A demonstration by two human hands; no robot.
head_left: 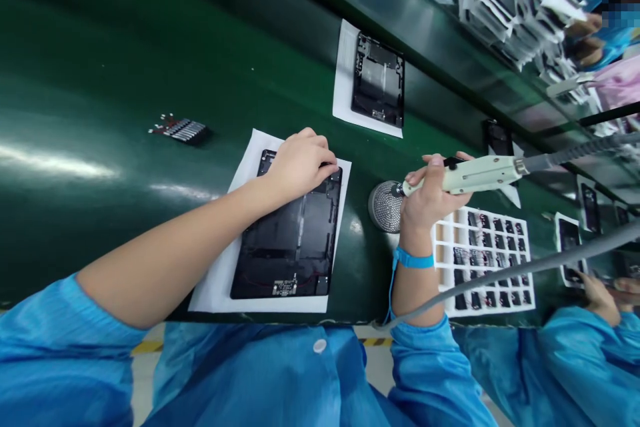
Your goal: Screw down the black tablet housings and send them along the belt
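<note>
My left hand [303, 165] rests on the upper part of an opened black tablet housing [280, 247], its fingers curled down near the top right corner. What those fingers pinch, if anything, is hidden. The housing lies on a white sheet [215, 280] and shows a small circuit board [285, 287] at its lower edge. In my right hand [429, 197] is a pale electric screwdriver [480, 175], held sideways with its tip pointing left. That tip is over or at the rim of a round, perforated metal screw dish [386, 208]; contact cannot be made out.
A white compartment tray [493, 310] of small black parts stands right. A second tablet housing [377, 83] lies behind, and a bundle of wired parts [183, 130] left. A grey cable [500, 273] crosses my right forearm. A co-worker's hands [600, 297] are far right.
</note>
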